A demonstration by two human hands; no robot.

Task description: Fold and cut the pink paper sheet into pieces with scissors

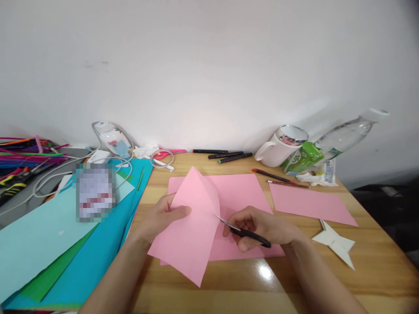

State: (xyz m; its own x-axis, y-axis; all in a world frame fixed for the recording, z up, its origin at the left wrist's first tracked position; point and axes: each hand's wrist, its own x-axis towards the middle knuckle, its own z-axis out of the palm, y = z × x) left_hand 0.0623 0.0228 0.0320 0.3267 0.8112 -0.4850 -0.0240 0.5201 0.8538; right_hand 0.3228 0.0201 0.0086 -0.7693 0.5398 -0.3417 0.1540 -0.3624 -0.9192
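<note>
My left hand (165,216) grips a pink sheet of paper (193,244) at its left side, thumb on top and fingers behind. The sheet is raised at a slant, one corner pointing away from me. In my right hand (257,224) is a pair of black-handled scissors (247,236). Their metal tips meet the right edge of the raised sheet near its middle. How far the blades are apart is hard to see. Under both hands lies more pink paper (242,192), flat on the wooden table (242,296).
At right are a pink strip (310,203), a folded white paper star (335,244), pens (275,175), a white mug (278,148), a green carton (303,158) and a clear bottle (347,133). Coloured sheets (108,244), a blurred-out device (95,192), cables and a white bottle (114,139) occupy the left.
</note>
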